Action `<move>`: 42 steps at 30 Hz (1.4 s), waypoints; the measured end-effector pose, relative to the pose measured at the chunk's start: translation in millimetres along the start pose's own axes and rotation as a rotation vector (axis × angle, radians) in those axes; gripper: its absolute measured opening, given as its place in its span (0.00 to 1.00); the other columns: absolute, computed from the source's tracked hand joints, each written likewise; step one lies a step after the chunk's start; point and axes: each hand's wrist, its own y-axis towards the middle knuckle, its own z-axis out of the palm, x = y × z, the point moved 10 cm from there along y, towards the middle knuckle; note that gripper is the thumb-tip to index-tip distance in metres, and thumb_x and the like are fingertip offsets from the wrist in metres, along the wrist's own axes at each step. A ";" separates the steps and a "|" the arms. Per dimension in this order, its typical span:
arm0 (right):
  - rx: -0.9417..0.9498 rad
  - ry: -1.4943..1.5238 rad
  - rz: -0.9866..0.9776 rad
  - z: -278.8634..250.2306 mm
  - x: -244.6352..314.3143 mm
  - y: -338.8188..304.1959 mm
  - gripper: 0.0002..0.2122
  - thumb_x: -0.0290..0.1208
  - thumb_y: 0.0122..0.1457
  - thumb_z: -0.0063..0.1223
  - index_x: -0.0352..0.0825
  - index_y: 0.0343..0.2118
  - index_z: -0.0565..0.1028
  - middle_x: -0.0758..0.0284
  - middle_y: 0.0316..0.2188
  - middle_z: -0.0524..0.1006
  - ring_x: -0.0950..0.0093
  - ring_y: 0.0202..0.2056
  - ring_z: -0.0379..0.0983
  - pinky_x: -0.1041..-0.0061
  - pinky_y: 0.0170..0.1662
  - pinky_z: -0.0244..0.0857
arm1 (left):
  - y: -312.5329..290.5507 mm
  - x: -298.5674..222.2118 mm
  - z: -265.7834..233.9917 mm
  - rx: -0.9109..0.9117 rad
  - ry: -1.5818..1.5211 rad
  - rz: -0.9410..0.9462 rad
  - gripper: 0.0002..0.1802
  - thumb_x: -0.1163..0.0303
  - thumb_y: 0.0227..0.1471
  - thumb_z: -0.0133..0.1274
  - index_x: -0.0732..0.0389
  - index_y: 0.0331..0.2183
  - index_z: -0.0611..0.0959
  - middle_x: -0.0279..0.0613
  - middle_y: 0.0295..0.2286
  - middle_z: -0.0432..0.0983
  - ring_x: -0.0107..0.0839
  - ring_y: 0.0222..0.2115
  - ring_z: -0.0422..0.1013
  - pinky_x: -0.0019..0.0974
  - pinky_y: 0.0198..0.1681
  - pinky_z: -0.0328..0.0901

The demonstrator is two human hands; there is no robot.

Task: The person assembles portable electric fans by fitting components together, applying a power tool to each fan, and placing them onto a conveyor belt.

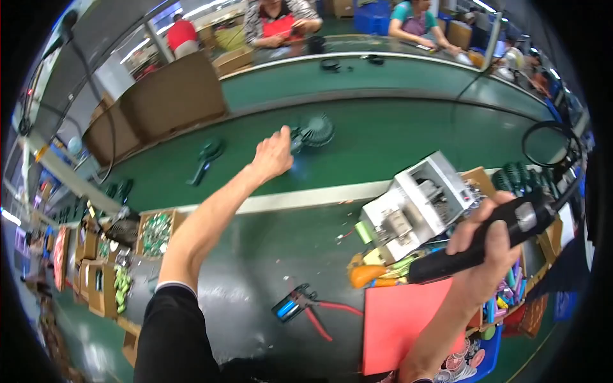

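**Reaching Across the Green Belt (383, 137) While Gripping a Black Corded Tool (447, 262)**

Stretches the left hand (271, 156) forward to the handle end of a dark green fan (317, 131), lying on the green belt with its round head to the right of the fingers. Curls the left fingers close together there; cannot tell whether clamped on the handle or only against it.

Wraps the fingers and thumb of the right hand (482, 277) firmly around the black corded tool, tilted with its nose toward the lower left, near an orange-handled tool (367, 276). Holds it up near the far edge of a red sheet (399, 325) on the worktable (236, 262).

Has a second green fan (209, 150) on the belt, well apart to the left of the left hand. Has pliers with red handles (309, 301) on the worktable, jaws beside a small black-and-blue part (288, 310). Has a white open-sided machine (449, 177) beyond the red sheet, just beside the belt, and a box of green circuit boards (156, 233) off to the left. Faces a co-worker in a red apron (278, 27) across the belt.
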 end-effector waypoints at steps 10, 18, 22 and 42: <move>0.096 0.077 -0.019 18.3 15.0 -5.1 0.21 0.31 0.60 0.48 0.24 0.52 0.61 0.62 0.35 0.68 0.80 0.19 0.63 0.81 0.18 0.61 | -221.6 62.5 -75.6 0.168 -0.020 -0.299 0.24 0.70 0.42 0.58 0.65 0.38 0.64 0.62 0.32 0.73 0.63 0.33 0.71 0.57 0.36 0.67; 0.133 0.078 -0.002 35.0 28.1 -22.1 0.20 0.29 0.58 0.53 0.27 0.50 0.63 0.63 0.35 0.69 0.79 0.19 0.66 0.80 0.19 0.63 | -282.0 48.4 -107.3 -0.038 0.114 -0.186 0.26 0.71 0.38 0.61 0.68 0.36 0.64 0.60 0.32 0.71 0.58 0.33 0.72 0.53 0.36 0.69; 0.129 0.086 -0.035 37.9 30.7 -22.0 0.18 0.26 0.59 0.51 0.27 0.50 0.64 0.63 0.34 0.69 0.79 0.19 0.66 0.79 0.19 0.64 | -281.2 14.5 -85.2 0.109 0.023 -0.243 0.29 0.57 0.45 0.62 0.69 0.36 0.66 0.57 0.28 0.73 0.55 0.27 0.74 0.49 0.28 0.71; 0.281 0.223 0.258 27.6 -19.7 -6.1 0.33 0.54 0.59 0.49 0.26 0.53 0.61 0.62 0.33 0.72 0.77 0.21 0.71 0.79 0.21 0.67 | -31.4 263.2 82.1 0.198 -0.170 -0.376 0.28 0.59 0.45 0.61 0.71 0.41 0.75 0.60 0.36 0.76 0.51 0.40 0.72 0.44 0.45 0.65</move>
